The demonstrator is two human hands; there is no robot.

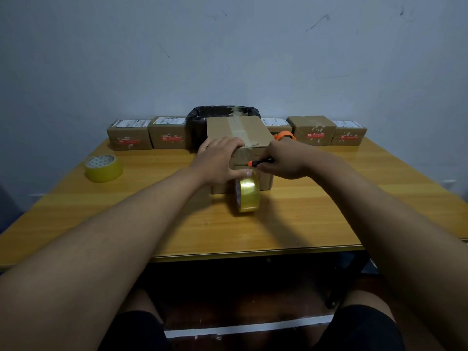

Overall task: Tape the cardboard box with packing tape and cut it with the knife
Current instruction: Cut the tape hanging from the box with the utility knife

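Yellow-brown wood grain covers the counter [304, 219], and nearest on it stands a glossy clear-yellow roll of packing tape [247, 195] on edge, just below the fingers of both hands. Above it, the left hand [220, 160] lies flat over the near top edge of the brown cardboard box [240, 138], fingers straight, thumb pressing the front face. The right hand [281, 162] pinches a slim orange-and-black-handled knife [258, 163], its blade pointing left across the tape on the box front.

A strip already runs over the lid, so taping looks done; the cut freeing the roll seems in progress or about to start.

Left of the hands lies a second yellow tape roll [103, 168]; beyond them, a row of small labelled cartons [129, 138].
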